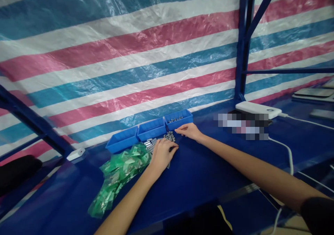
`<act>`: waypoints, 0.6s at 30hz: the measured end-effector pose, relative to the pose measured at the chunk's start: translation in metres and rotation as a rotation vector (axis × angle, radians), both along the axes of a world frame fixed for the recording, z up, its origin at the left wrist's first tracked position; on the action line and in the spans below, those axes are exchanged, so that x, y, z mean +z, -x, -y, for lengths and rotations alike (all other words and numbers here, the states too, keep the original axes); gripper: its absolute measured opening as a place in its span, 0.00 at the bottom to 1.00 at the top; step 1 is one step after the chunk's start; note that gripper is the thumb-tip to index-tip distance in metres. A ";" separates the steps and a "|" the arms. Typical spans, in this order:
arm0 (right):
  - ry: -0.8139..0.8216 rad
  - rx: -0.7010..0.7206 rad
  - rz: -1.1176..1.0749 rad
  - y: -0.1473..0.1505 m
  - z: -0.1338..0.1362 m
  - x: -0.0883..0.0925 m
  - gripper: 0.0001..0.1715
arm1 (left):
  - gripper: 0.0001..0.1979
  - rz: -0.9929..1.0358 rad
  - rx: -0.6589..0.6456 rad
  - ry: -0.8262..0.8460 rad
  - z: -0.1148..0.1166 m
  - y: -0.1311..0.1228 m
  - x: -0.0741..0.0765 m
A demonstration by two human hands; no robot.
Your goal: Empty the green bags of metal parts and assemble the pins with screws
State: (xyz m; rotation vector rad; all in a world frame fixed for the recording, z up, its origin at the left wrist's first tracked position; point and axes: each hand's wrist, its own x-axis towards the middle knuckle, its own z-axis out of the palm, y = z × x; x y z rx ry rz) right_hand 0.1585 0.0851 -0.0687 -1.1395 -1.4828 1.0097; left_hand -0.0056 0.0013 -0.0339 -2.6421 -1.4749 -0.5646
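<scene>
My left hand (163,154) is over the blue tabletop, its fingers curled down and thumb bent in; what they hold, if anything, is hidden. My right hand (191,130) reaches in from the right, fingertips pinched together beside a pile of small metal parts (170,136); anything between them is too small to name. Metal cylinders (149,144) lie by the left hand's fingers, partly covered. Behind the hands stand three blue bins: the right bin (179,125) has small metal parts in it, beside the middle bin (152,136) and the left bin (121,145).
Green plastic packets (122,172) are heaped left of my left forearm. A white power bank (257,110) with a cable lies at the back right, next to a blurred-out dark object. A small white box (75,154) sits at the left. Blue frame posts (242,47) and a striped sheet (130,54) stand behind.
</scene>
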 end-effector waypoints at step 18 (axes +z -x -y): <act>0.008 0.056 0.008 -0.001 -0.001 0.001 0.07 | 0.02 0.011 0.080 -0.013 0.005 -0.007 -0.006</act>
